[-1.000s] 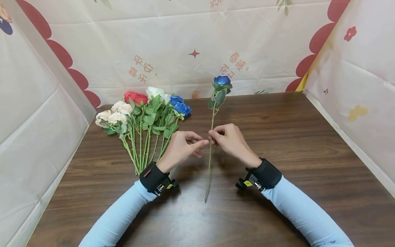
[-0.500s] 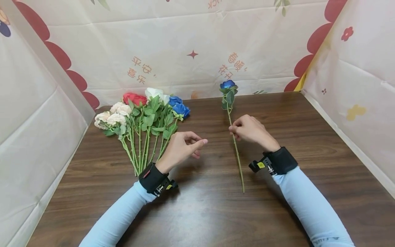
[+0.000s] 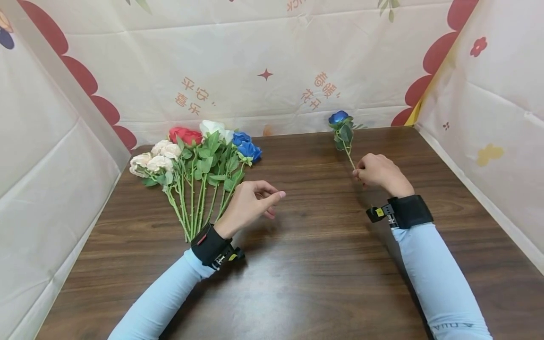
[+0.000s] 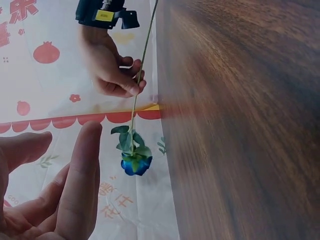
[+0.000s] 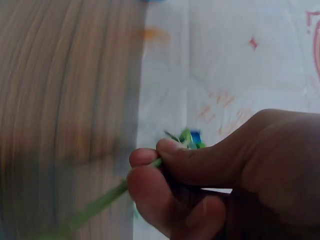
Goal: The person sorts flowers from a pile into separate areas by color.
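Observation:
At the table's right side my right hand (image 3: 380,174) pinches the green stem of a single blue rose (image 3: 338,117) between thumb and fingertips. Its head points toward the back wall; in the right wrist view the stem (image 5: 100,202) runs down to the lower left. Above the wood, my left hand (image 3: 248,203) holds nothing, its fingers loosely bent and thumb apart from them. That hand is nearest the stems of a spread bunch of flowers: cream roses (image 3: 159,163), a red rose (image 3: 185,136), a white rose (image 3: 216,130) and blue roses (image 3: 250,150).
The brown wooden table (image 3: 297,293) is bounded at the back by a printed white cloth (image 3: 238,52). More cloth hangs along the left and right sides. Each wrist wears a black strap with a small camera.
My right hand has carried the blue rose to the right, away from the left hand, and its stem has swung out of clear sight. The left hand and the bunch stay where they were.

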The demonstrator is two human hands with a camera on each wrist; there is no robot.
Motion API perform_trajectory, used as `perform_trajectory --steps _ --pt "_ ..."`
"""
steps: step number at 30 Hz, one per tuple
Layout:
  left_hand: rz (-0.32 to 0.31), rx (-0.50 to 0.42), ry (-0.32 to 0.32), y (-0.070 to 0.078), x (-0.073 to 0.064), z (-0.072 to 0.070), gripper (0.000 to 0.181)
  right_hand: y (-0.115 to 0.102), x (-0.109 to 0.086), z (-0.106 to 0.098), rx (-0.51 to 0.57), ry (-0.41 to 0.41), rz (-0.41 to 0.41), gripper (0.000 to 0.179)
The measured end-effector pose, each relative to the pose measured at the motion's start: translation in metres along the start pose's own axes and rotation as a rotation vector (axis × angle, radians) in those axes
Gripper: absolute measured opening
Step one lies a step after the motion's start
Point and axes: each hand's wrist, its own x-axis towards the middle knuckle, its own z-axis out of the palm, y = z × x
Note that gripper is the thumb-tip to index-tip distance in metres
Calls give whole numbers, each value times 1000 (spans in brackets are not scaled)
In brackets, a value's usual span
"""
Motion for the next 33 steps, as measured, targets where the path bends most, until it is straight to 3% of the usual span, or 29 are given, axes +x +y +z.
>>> perform_trajectory --steps 11,20,24,28,33 --pt "5 43 4 -1 0 1 23 44 0 -5 -87 114 92 27" --pt "15 83 -5 -3 -1 2 25 81 -7 -9 -85 146 185 30" --pt "12 87 -16 -3 0 2 26 95 -9 -10 -96 196 224 30" --pt "4 73 -28 -2 -1 2 27 106 -11 -8 -102 244 255 31" --pt "-10 76 -35 -2 -1 2 27 115 -10 -4 -76 245 289 30"
